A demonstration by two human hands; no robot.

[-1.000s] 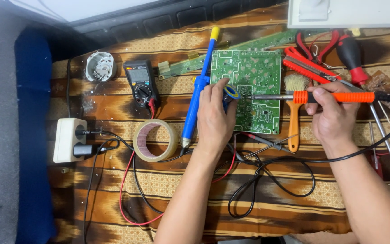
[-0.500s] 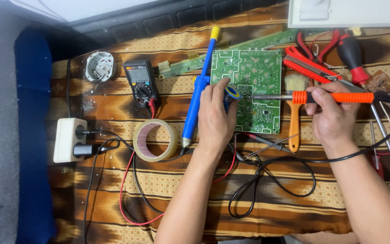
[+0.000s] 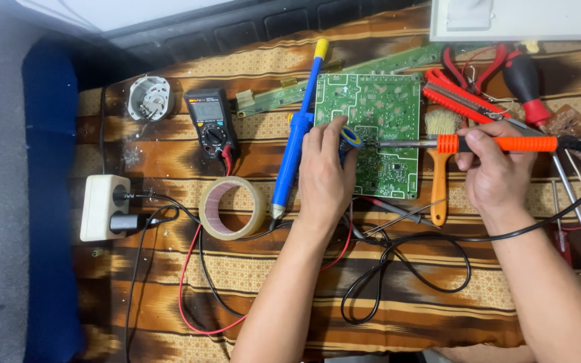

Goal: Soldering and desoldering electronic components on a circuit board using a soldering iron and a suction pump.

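Nothing has shifted since half a second ago: both our hands sit where they were, and the iron's tip meets the same spot on the board. Under everything lies the brown patterned cloth [image 3: 169, 154] covering the surface. Between our hands rests the green circuit board [image 3: 388, 114], its lower left edge partly under our left fingers. Our left hand [image 3: 324, 178] is curled shut around a small blue and yellow solder spool [image 3: 352, 138], pressed against the board. Just left of that hand lies a blue desoldering pump [image 3: 297, 141] with a yellow cap, and further left a roll of tape [image 3: 231, 208], a black multimeter [image 3: 211, 122] and a white power strip [image 3: 102, 207]. Our right hand [image 3: 495, 171] grips the orange-handled soldering iron [image 3: 499, 143], held level, its metal tip touching the board beside the spool. A brush [image 3: 440, 168] with an orange handle lies just left of our right hand, red pliers [image 3: 455, 91] above it.
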